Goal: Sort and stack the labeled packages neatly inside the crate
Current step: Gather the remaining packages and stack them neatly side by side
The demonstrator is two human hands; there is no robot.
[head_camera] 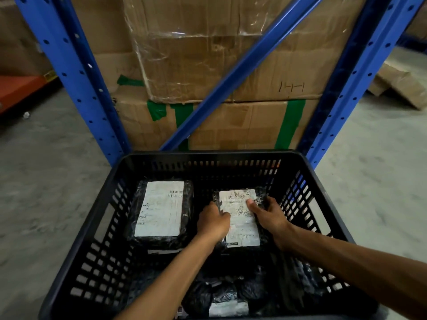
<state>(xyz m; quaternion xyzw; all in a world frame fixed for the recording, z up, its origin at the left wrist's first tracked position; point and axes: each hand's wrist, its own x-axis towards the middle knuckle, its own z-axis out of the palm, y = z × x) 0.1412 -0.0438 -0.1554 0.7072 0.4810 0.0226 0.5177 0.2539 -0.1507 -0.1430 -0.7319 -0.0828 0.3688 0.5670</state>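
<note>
Package [240,218] | both hands' fingers [225,214] pinching it | black crate [208,155] | concrete floor [46,181], blue racking [69,65]

Ahead of my fingers: 2 blue perforated rack uprights [69,72] with 1 blue diagonal brace [231,72] crossing between them. Behind the brace, stacked cardboard boxes [265,121], upper one wrapped in clear film, lower one with green tape strips [290,123]. Grey concrete floor [46,169] both sides. Far left of my fingers, an orange beam [16,88]. Far right, flattened cardboard [402,84]. Light dim.
</note>
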